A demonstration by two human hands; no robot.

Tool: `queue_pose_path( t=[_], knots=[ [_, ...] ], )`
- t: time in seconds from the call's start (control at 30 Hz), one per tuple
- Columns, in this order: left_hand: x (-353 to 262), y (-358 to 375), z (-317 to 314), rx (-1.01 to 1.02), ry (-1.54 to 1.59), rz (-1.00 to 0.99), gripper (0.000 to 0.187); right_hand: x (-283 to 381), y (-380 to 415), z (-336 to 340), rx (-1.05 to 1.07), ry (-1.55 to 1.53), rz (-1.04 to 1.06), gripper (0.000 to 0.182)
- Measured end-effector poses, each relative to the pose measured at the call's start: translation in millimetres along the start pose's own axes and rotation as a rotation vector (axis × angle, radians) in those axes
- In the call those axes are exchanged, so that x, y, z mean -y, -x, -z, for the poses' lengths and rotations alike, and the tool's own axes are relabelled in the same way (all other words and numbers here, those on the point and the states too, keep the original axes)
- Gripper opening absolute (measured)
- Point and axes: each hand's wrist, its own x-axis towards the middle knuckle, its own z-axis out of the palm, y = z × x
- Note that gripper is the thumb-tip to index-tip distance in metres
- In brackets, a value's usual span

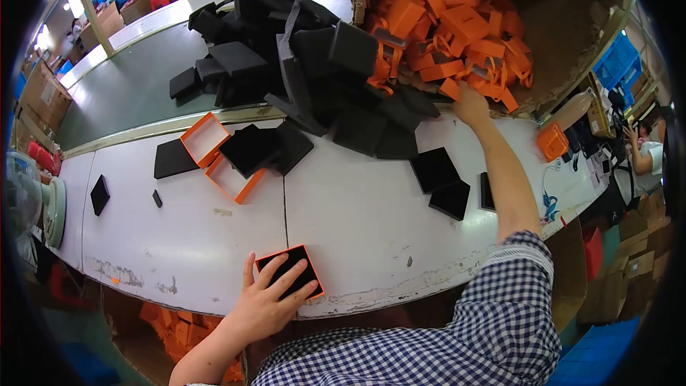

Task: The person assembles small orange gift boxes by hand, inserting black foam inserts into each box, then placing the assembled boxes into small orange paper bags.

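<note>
My left hand lies with spread fingers on a small orange box at the table's front edge. Black foam padding fills this box, and the fingers rest on it. Stretched far forward, my right hand is at the lower edge of a heap of orange boxes with ribbons. Its fingertips meet a small orange box; whether they grip it is hidden. Left of centre, two open orange box parts lie beside black foam pads.
A large carton holds the orange heap. Black foam pieces are piled across the table's back. Loose black pads lie near my right forearm. Blue scissors are at the right edge, a fan at the left.
</note>
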Motion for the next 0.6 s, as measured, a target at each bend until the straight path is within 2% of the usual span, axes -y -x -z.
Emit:
queue_pose_path(
  t=[0.07, 0.13, 0.17, 0.27, 0.33, 0.4, 0.47, 0.5, 0.6],
  knots=[
    [4.7, 5.4, -2.8, -0.017, 0.033, 0.01, 0.052, 11.8, 38.9, 38.2, -0.027, -0.115, 0.083, 0.056],
    [11.0, 6.8, -1.0, -0.049, 0.081, 0.011, 0.055, 23.0, 88.3, 53.5, -0.221, -0.346, 0.394, 0.063],
    [15.0, 6.8, 0.2, -0.094, 0.125, 0.021, 0.058, 43.2, 119.6, 72.1, -0.244, -0.425, 0.538, 0.064],
    [21.8, 8.0, -0.3, -0.217, 0.269, 0.109, 0.07, 107.4, 193.7, 86.6, -0.216, -0.63, 0.927, 0.067],
    [30.8, 10.3, 5.6, -0.161, 0.305, 0.107, 0.077, 131.6, 223.5, 69.7, -0.167, -0.554, 1.075, 0.06],
    [36.6, 16.3, 8.6, -0.174, 0.31, 0.121, 0.078, 144.2, 235.7, 66.5, -0.071, -0.524, 1.122, 0.053],
    [40.0, 28.3, 10.2, -0.189, 0.319, 0.154, 0.081, 144.3, 227.8, 67.8, -0.019, -0.25, 1.096, 0.048],
    [42.0, 35.6, 8.3, -0.236, 0.347, 0.171, 0.084, 141.2, 221.1, 71.6, -0.003, -0.301, 1.048, 0.05],
    [47.1, 47.4, -1.7, -0.343, 0.422, 0.204, 0.1, 177.9, 222.4, 106.3, 0.174, -0.832, 0.859, 0.053]
  ],
)
